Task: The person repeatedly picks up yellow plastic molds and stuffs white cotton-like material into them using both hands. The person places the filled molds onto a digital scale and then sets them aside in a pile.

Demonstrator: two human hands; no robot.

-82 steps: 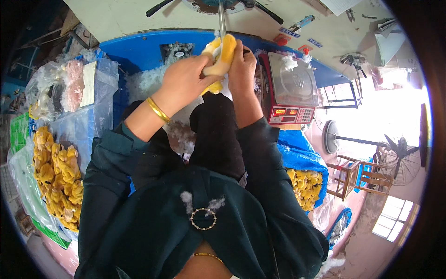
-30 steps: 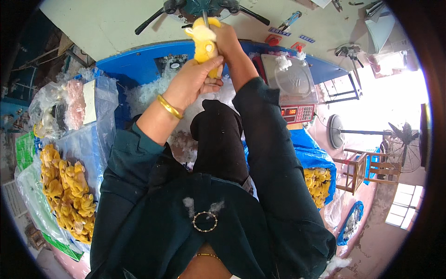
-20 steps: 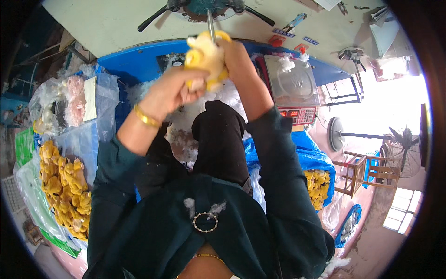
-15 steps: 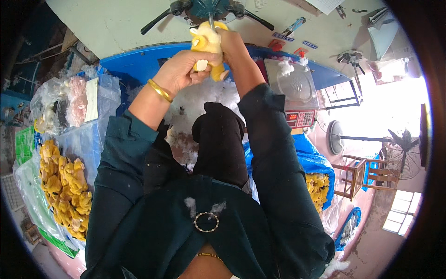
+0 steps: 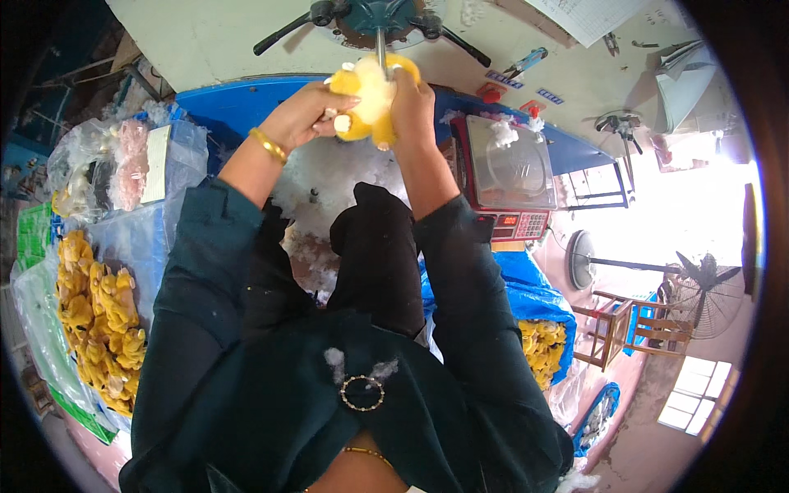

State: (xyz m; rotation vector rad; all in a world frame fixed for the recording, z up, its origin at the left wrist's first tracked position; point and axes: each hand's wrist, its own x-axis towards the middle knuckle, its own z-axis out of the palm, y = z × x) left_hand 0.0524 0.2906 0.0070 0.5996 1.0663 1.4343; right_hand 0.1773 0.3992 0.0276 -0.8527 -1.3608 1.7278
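Observation:
A yellow plush toy (image 5: pixel 371 100) with a pale belly hangs at the tip of a thin metal nozzle (image 5: pixel 380 48), which meets its upper side. My left hand (image 5: pixel 311 113) pinches the toy's left side near a small white-tipped limb, and a gold bangle circles that wrist. On the other side, my right hand (image 5: pixel 411 105) is wrapped round the toy close to the nozzle; its fingertips are partly hidden. The nozzle comes out of a dark machine head (image 5: pixel 374 15) with black-handled levers on both sides.
A digital scale (image 5: pixel 511 177) stands right of my arm, beside red buttons (image 5: pixel 491 93). Yellow plush pieces (image 5: pixel 100 316) are heaped at left, and more fill a blue bag (image 5: pixel 534 283) at right. White stuffing fluff (image 5: pixel 329 177) lies below the blue table edge (image 5: pixel 246 99).
My left hand has shifted from the toy's lower front to its left side. The toy looks spread wider and sits slightly lower, with its belly in fuller view. The whole view has shifted a little.

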